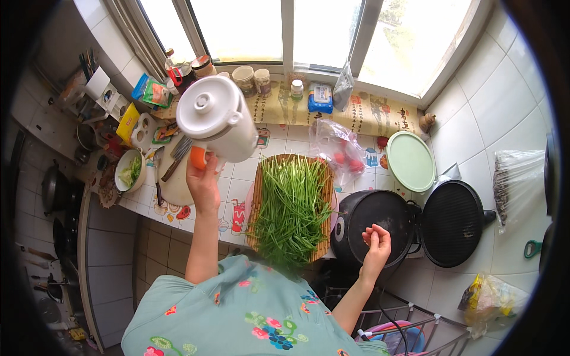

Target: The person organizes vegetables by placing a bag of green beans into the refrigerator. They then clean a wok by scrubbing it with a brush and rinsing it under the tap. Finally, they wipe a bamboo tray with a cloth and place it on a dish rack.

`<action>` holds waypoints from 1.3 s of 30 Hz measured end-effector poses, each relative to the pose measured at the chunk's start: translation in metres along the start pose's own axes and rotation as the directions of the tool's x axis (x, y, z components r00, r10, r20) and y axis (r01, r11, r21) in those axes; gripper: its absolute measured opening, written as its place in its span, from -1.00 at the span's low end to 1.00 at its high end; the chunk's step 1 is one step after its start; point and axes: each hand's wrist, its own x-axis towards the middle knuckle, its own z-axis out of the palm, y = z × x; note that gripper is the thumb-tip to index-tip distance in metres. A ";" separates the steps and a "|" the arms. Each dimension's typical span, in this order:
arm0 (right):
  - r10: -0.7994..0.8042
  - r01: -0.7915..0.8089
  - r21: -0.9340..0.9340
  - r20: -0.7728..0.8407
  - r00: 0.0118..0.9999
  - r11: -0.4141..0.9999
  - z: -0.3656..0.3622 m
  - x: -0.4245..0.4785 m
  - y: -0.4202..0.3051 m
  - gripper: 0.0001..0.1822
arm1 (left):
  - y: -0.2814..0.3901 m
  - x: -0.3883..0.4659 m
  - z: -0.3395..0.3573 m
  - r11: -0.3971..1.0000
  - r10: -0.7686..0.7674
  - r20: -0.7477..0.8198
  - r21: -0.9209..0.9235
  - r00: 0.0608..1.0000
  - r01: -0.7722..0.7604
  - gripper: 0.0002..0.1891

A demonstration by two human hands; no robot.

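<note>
My left hand [205, 182] grips the handle of a white lidded jug [229, 138], which has orange on the handle. The jug is raised and tilted over the tiled-pattern counter, its lid on. Below my right hand [376, 251] is the lower plate of a black electric griddle [380, 218]; the fingers are curled in towards the thumb and nothing shows in them. Between my hands lies a heap of long green garlic chives [294, 204] on a brown slatted tray [327, 249]. Part of a pink rim [335, 204] shows under the tray.
The griddle's ridged lid [452, 222] is folded back to the right. A light green round lid [410, 161] leans behind it. A plastic bag [340, 153] holds red items. On the left are a cutting board [173, 182], a knife [171, 169] and a bowl of leaves [140, 175]. Jars [243, 80] line the sill.
</note>
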 end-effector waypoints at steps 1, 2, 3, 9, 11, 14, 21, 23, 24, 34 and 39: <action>0.000 0.000 -0.002 0.016 1.000 1.000 0.002 0.002 0.001 -0.85 | -0.004 0.001 -0.007 0.999 -0.013 -0.021 0.037 1.000 0.014 -0.75; 0.001 0.000 -0.003 0.030 1.000 1.000 0.004 0.004 0.001 -0.85 | -0.007 0.001 -0.014 0.997 -0.026 -0.041 0.074 0.999 0.029 -0.76; -0.004 0.004 -0.002 0.045 0.999 1.000 0.007 0.007 0.000 -0.85 | -0.013 0.004 -0.021 0.993 -0.034 -0.061 0.107 0.998 0.040 -0.78; -0.002 0.001 0.004 0.083 0.997 1.000 0.015 0.005 -0.006 -0.85 | -0.053 0.004 -0.043 0.955 -0.153 -0.105 0.240 0.983 0.174 -0.80; -0.004 0.006 -0.016 0.084 0.996 1.000 0.010 0.003 -0.005 -0.85 | -0.077 0.008 -0.052 0.954 -0.161 -0.071 0.244 0.984 0.173 -0.81; 0.018 -0.017 -0.024 0.052 0.998 1.000 -0.001 0.000 0.001 -0.85 | -0.114 0.014 -0.055 0.965 -0.185 -0.055 0.179 0.981 0.192 -0.82; -0.014 0.014 -0.053 -0.017 1.000 0.999 -0.020 0.015 0.006 -0.85 | -0.169 0.036 -0.026 0.973 -0.181 0.023 0.154 0.983 0.175 -0.85; -0.055 0.052 -0.084 -0.032 0.998 0.995 -0.021 0.032 0.009 -0.85 | -0.172 0.038 -0.016 0.971 -0.194 0.003 0.140 0.981 0.192 -0.79; -0.068 0.062 -0.156 -0.035 0.997 0.986 -0.021 0.041 0.011 -0.85 | -0.174 0.041 -0.020 0.965 -0.209 -0.003 0.162 0.978 0.207 -0.78; -0.540 -0.010 -0.997 -0.049 0.840 0.076 -0.043 0.220 0.062 -0.85 | -0.158 0.051 -0.034 0.861 -0.223 0.059 0.479 0.973 0.168 -0.71; -0.557 -0.075 -0.968 0.075 0.827 -0.241 -0.069 0.275 0.084 -0.92 | -0.107 0.014 -0.030 0.874 0.010 -0.139 0.482 0.990 0.059 -0.75</action>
